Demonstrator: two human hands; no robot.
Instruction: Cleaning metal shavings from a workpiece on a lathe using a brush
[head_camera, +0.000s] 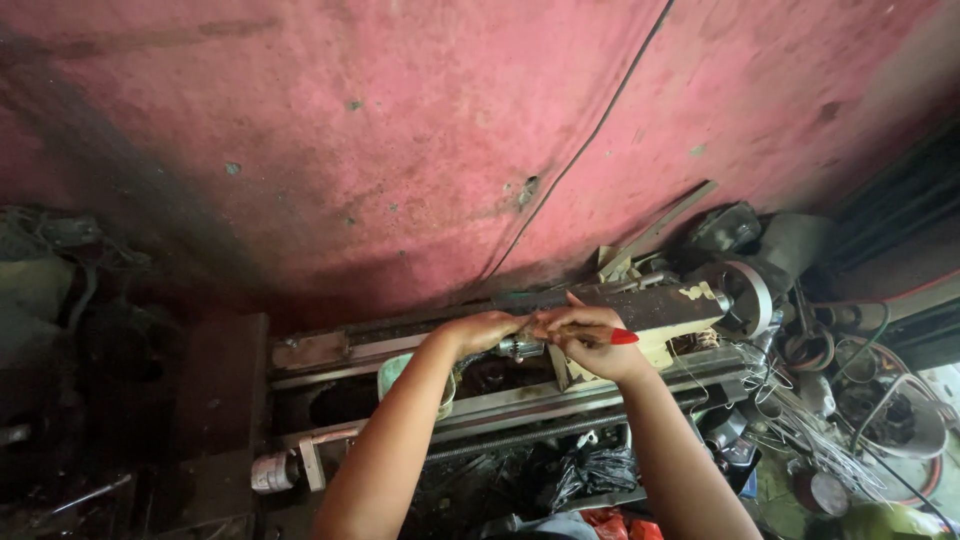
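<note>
Pink, stained plaster fills the upper part of the view as a wall (350, 130), with a thin dark cable (590, 135) slanting down it. Below the wall stands a grimy metal lathe (560, 405), long and low, its rails running left to right and a round grey wheel (748, 295) at its right end. A pale green cup (392, 372) sits on the lathe bed, just left of the hands. A tangle of thin wires (800, 415) lies off the lathe's right end.

Above the middle of the lathe bed, a small shiny metal part (520, 347) shows between the two hands; its shape is hard to make out, since fingers cover most of it. The left hand (483, 330) is curled closed on the part's left end. The right hand (590, 342) is folded around its right side and also holds a red-tipped tool (620, 337), whose handle is hidden in the palm.
</note>
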